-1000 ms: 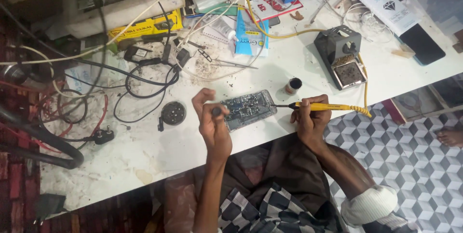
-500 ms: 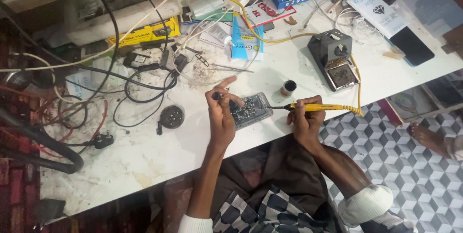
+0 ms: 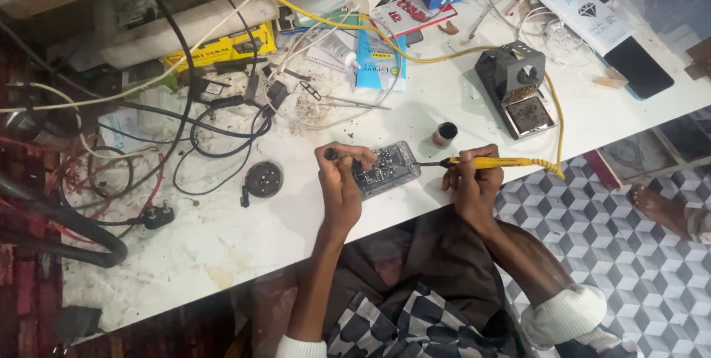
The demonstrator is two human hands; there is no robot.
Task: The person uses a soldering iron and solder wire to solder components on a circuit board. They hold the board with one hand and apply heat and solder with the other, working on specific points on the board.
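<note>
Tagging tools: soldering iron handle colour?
Yellow, with a black grip; the soldering iron shows best in the head view, in the right hand.

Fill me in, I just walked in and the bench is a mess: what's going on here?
A person seated at a cluttered white table is working on a small circuit board. The left hand steadies the board at its left edge and holds something small and dark. The right hand grips a yellow-handled soldering iron, its tip at the board's right edge. The iron's stand and a small dark pot sit just beyond.
</note>
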